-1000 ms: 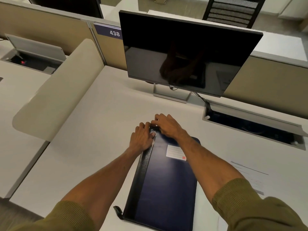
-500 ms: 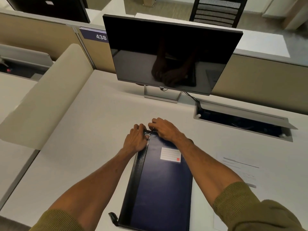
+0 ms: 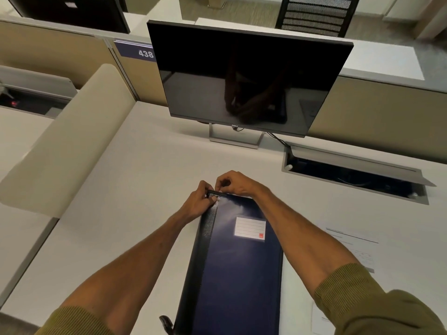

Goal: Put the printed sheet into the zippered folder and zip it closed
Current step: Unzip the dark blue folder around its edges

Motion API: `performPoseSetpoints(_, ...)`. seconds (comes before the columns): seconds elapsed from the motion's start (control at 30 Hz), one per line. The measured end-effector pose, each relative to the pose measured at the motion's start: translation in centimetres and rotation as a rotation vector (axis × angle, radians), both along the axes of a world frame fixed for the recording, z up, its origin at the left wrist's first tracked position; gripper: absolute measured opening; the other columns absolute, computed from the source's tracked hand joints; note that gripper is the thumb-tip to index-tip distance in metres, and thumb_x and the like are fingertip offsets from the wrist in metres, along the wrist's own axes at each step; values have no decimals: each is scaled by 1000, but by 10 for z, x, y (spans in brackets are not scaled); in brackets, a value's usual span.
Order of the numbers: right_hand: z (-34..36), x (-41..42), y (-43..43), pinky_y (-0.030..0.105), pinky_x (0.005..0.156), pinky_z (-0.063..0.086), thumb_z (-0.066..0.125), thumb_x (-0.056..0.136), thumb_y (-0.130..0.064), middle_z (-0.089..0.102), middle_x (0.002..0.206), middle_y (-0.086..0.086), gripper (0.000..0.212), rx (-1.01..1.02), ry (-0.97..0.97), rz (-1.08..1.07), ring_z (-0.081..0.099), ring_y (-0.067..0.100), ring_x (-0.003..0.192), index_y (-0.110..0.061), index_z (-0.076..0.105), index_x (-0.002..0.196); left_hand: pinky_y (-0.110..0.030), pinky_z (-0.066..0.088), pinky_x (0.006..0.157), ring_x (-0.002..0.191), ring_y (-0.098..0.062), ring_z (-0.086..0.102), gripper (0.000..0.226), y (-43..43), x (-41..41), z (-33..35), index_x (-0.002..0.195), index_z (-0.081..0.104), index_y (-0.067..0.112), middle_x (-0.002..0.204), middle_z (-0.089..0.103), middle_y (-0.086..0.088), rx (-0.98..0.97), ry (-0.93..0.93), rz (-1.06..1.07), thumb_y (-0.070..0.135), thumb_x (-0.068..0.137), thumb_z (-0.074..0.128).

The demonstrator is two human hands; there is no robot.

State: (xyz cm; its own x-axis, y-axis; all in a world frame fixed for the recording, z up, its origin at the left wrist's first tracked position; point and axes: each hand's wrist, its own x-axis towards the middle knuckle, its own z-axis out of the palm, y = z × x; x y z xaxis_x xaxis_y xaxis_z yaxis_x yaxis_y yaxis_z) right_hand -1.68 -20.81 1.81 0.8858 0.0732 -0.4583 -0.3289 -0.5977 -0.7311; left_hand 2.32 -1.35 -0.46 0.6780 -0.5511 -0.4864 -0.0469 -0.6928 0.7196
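A dark blue zippered folder (image 3: 238, 274) with a white label lies lengthwise on the white desk in front of me. My left hand (image 3: 198, 204) pinches the folder's far left corner by the zipper edge. My right hand (image 3: 235, 183) is curled over the far end, its fingertips closed on the small zipper pull at that corner. The printed sheet (image 3: 358, 247) lies flat on the desk to the right of the folder, partly behind my right forearm.
A dark monitor (image 3: 246, 78) stands on its stand at the back of the desk (image 3: 135, 180). An open cable tray (image 3: 353, 175) is at the back right. A beige curved divider (image 3: 65, 143) bounds the left side.
Both hands stayed at the folder's far corner. My right hand's fingers went from flat on the cover to curled and pinching at the zipper end. The camera view shifted slightly.
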Motion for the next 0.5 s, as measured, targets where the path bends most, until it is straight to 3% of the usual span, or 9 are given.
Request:
performPoseSetpoints(0.33, 7, -14, -22, 50, 109, 54, 69, 98, -1, 75, 114, 26, 16, 121, 67, -7, 69, 43, 115, 8, 76, 110, -51, 54, 106, 118, -32, 65, 20, 0, -5, 3, 126, 51, 14, 126, 65, -8, -74, 86, 31, 23, 109, 58)
performPoseSetpoints(0.5, 6, -36, -47, 50, 110, 57, 69, 99, -1, 76, 116, 25, 17, 126, 120, -48, 70, 42, 116, 8, 76, 111, -38, 52, 96, 111, -25, 63, 20, 12, -3, 3, 127, 52, 11, 127, 65, -14, -100, 116, 137, 16, 108, 58)
